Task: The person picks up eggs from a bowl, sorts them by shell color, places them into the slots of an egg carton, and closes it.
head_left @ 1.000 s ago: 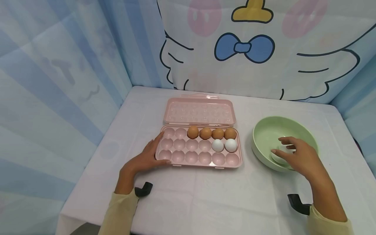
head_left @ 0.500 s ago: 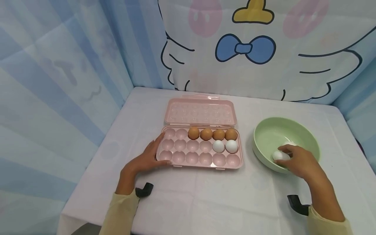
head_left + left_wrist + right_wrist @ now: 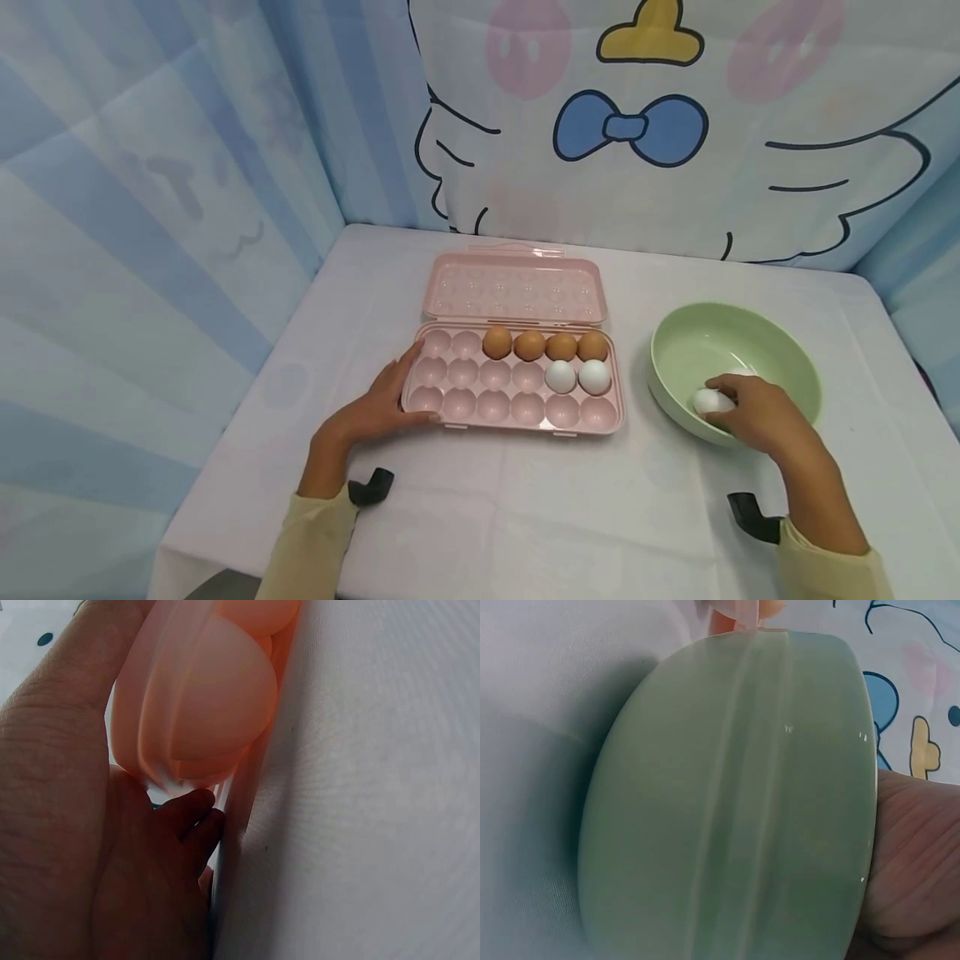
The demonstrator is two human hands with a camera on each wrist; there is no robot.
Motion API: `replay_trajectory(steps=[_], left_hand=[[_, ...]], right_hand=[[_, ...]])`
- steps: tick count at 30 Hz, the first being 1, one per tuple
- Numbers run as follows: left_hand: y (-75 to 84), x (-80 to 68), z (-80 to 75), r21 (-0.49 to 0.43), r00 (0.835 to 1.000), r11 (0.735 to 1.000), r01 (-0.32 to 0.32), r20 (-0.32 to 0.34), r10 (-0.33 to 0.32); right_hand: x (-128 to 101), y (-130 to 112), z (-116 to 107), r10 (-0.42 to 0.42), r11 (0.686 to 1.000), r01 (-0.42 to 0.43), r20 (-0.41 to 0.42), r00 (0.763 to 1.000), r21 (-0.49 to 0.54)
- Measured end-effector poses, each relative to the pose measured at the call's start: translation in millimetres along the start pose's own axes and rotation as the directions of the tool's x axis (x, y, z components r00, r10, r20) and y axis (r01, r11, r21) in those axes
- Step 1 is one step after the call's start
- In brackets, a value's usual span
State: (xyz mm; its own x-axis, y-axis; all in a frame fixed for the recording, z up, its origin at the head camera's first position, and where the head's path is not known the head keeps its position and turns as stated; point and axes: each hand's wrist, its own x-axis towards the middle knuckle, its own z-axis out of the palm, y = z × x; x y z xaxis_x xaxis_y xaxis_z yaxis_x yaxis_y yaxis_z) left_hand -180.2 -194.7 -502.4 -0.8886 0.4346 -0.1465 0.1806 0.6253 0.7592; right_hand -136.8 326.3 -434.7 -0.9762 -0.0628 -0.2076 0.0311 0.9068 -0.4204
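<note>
I see the left hand spread against the box, maybe to keep it still, while the right hand pinches an egg inside the bowl.

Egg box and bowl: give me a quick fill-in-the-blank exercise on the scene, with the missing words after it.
The box holds ____ brown eggs. 
The same box holds ____ white eggs. 
The held egg in the right grip is coloured ____. 
In the head view, the bowl stands to the ____ of the box.

Missing words: four; two; white; right.
</note>
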Motion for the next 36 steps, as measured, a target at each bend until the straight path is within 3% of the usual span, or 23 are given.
replay_trajectory(steps=[9,16,22,30,36], left_hand=[[1.0,-0.6,0.3,-0.012,1.0,1.0,0.016,0.002,-0.016],[3.0,-1.1,-0.5,-0.014,1.0,1.0,0.004,0.008,-0.004],[3.0,-1.0,-0.6,-0.011,1.0,1.0,0.011,0.006,-0.011],[3.0,-1.2,-1.2,0.001,0.999,0.999,0.032,0.011,-0.032],[1.9,-0.2,0.0,0.001,1.0,1.0,0.022,0.013,-0.022]], right_hand=[[-3.7,-11.2,0.0,0.005,0.999,-0.002,-0.082,0.997,0.038],[-6.8,-32.0,-3.4,0.021,0.994,0.004,-0.217,0.976,0.114],[-6.8,-52.2,-7.9,0.016,0.988,0.025,-0.268,0.963,0.15],[-4.0,-86.7,-6.9,-0.116,0.963,0.183,-0.308,0.944,0.197],[7.2,-112.5,2.3,-0.211,0.924,0.28,-0.264,0.941,0.259]])
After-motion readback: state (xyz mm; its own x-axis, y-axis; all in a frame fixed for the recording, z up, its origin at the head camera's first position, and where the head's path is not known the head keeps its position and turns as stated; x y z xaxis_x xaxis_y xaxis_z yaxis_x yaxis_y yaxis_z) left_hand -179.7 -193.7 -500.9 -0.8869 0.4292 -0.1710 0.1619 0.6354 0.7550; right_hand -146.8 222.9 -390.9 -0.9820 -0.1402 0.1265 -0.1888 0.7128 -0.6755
